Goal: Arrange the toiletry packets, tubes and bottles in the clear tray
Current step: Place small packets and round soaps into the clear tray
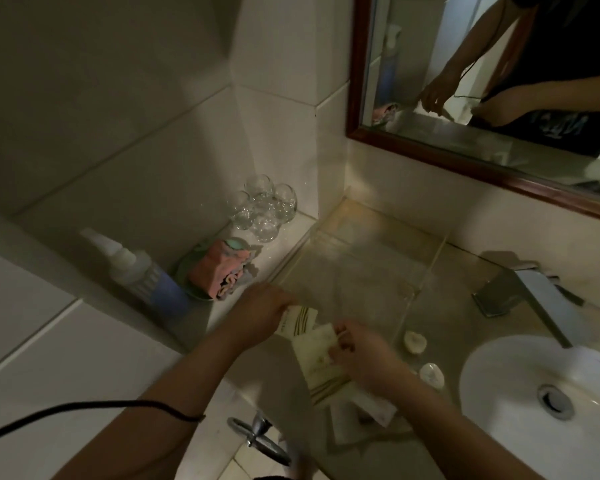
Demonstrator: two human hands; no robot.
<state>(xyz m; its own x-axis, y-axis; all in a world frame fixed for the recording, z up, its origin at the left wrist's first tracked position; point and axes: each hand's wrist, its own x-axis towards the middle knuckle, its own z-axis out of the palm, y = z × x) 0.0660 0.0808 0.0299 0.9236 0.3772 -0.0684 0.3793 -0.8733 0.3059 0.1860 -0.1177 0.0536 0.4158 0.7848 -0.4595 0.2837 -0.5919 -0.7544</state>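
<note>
Nearest, loose packets [361, 415] are lying on the counter [444, 323]. The right hand [359, 356] is pinching a cream packet [317, 356], and the left hand [260, 310] is gripping a striped packet [301, 320], seemingly just short of the clear tray [428, 271]. The person is best laying each one flat along the tray's near wall.

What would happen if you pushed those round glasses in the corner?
The glasses look like clear glass, so probably fragile. Their round bowls might roll if tipped. They stand bunched together, so pushing one would likely clink its neighbours.
</note>
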